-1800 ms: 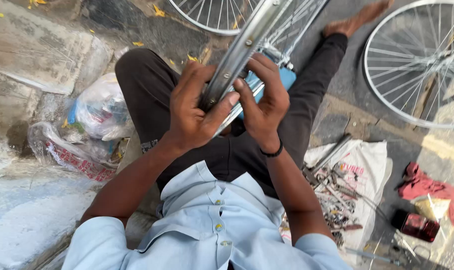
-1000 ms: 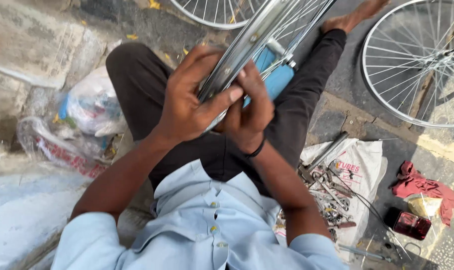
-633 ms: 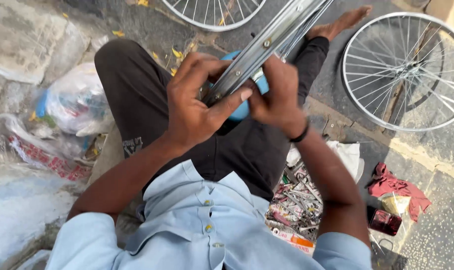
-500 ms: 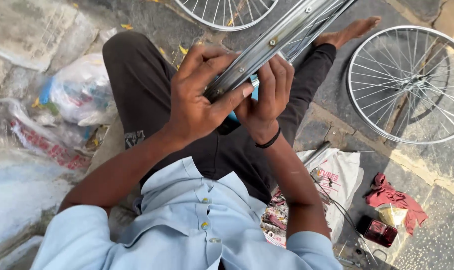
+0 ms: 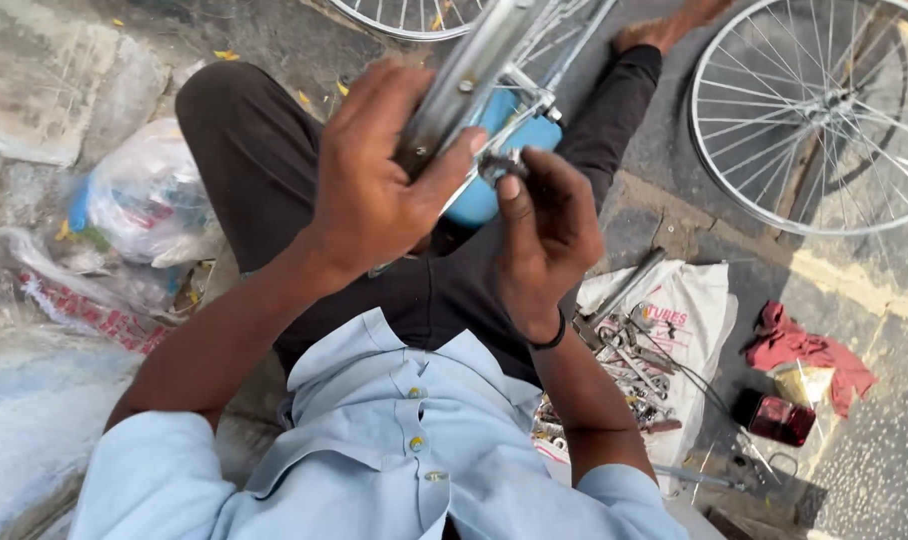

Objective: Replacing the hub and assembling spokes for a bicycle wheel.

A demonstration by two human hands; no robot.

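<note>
Held above the lap, near centre, the shiny silver metal bicycle wheel rim [image 5: 474, 70] looks stiff, light and slick, so the left hand [image 5: 374, 190] wraps its bare edge while the right hand [image 5: 544, 235] pinches a small dark metal tool [image 5: 499, 165] against it.

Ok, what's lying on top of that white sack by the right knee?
On the white sack lies a heap of metal tools: a long bar, wrench-like pieces, small parts and a wire. The right forearm covers the heap's near edge, so what lies there cannot be seen.
</note>
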